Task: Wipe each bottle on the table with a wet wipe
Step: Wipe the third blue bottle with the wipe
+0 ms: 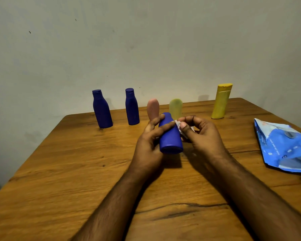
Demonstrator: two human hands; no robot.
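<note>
The left hand is gripping the blue bottle, tilting it base-forward, probably to expose its side; the right hand is pinching the wipe against it. Beyond both hands, the other bottles are waiting upright.

- We see a wooden table with dark knots and a long crack near us
- Behind it we see a plain pale wall

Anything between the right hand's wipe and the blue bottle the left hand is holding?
Nothing visible. The left hand grips the blue bottle, and the right hand pinches the wet wipe against the bottle's upper right side; only the left index finger lies across the top.
</note>
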